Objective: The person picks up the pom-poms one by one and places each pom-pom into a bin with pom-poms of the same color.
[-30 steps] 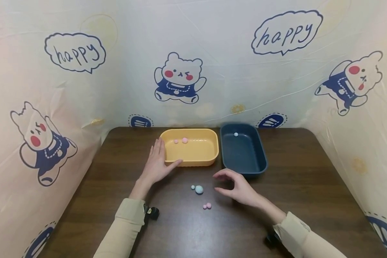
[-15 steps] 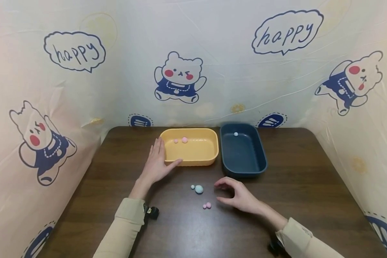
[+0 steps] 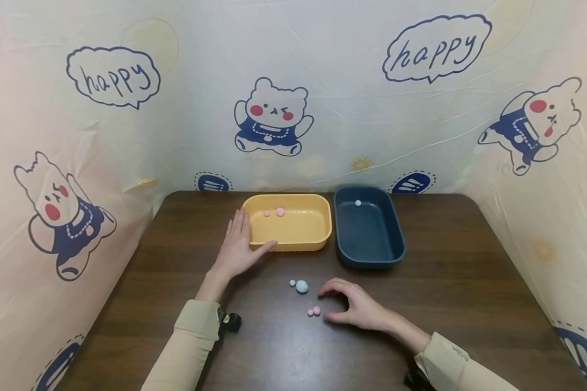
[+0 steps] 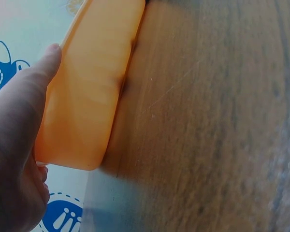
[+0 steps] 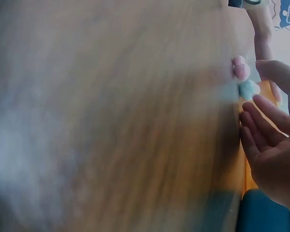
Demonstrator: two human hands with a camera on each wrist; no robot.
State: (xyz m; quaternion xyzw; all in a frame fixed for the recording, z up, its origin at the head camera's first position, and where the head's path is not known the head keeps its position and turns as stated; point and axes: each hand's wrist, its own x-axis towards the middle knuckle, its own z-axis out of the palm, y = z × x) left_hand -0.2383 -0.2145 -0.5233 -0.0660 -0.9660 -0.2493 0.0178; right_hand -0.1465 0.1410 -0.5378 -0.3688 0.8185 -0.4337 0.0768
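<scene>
My left hand point(image 3: 235, 247) rests on the left end of the yellow tray point(image 3: 318, 245), fingers straight along its side and thumb at the front rim. The left wrist view shows the thumb on the orange-looking wall point(image 4: 87, 96). Out over the table, my right hand point(image 3: 357, 307) holds nothing, its thumb and fingers spread apart. Just left of its fingertips lie two small pink balls point(image 3: 316, 310) side by side. Behind them are a larger light-blue ball point(image 3: 301, 287) and a tiny light-blue ball point(image 3: 292, 283). In the right wrist view, the pink balls point(image 5: 240, 70) appear beyond the thumb.
A dark blue tray point(image 3: 372, 264) stands right of the yellow one, with one small light-blue ball point(image 3: 357, 203) inside. Two pink balls point(image 3: 280, 212) lie in the yellow tray. A printed cloth point(image 3: 347, 136) hangs behind the brown table point(image 3: 450, 271).
My right hand has come down from beside the blue tray's front corner toward me, and now sits next to the pink balls. My left hand stays on the yellow tray.
</scene>
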